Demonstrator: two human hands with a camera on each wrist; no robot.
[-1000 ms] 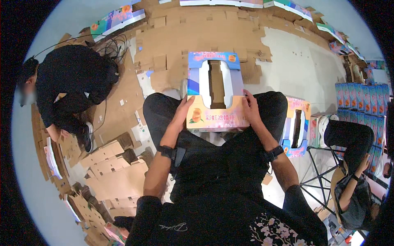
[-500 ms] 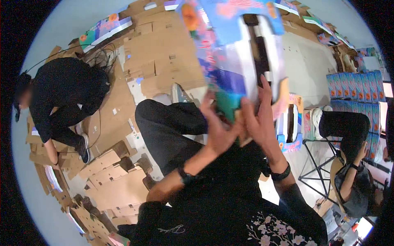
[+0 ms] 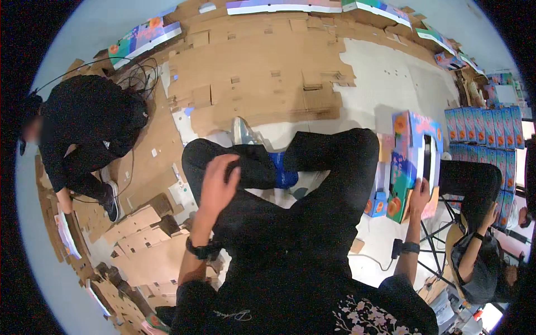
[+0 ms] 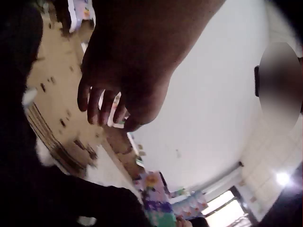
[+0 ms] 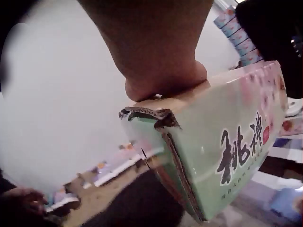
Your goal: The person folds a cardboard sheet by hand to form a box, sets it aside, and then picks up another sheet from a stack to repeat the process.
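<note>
In the head view a colourful printed box (image 3: 406, 167) is off to the right of the person's knee, tilted on its side. The right hand (image 3: 420, 196) grips it near its slot. The right wrist view shows the right hand (image 5: 165, 75) on the top edge of the box (image 5: 227, 151), whose pale green side bears dark characters; the fingertips are hidden there. Over the left thigh is the left hand (image 3: 219, 187), holding nothing, its fingers loosely bent. In the left wrist view the fingers of the left hand (image 4: 128, 80) hang spread and relaxed.
Another printed box (image 3: 378, 192) is on the floor beside the right knee. Flattened cardboard (image 3: 257, 67) covers the floor ahead. A crouching person (image 3: 92, 117) is at left, a seated person (image 3: 474, 262) at right near stacked boxes (image 3: 483, 125).
The box has moved from over the lap, up and across to the right, in the right hand. The left hand has let go of it and moved back to the left thigh.
</note>
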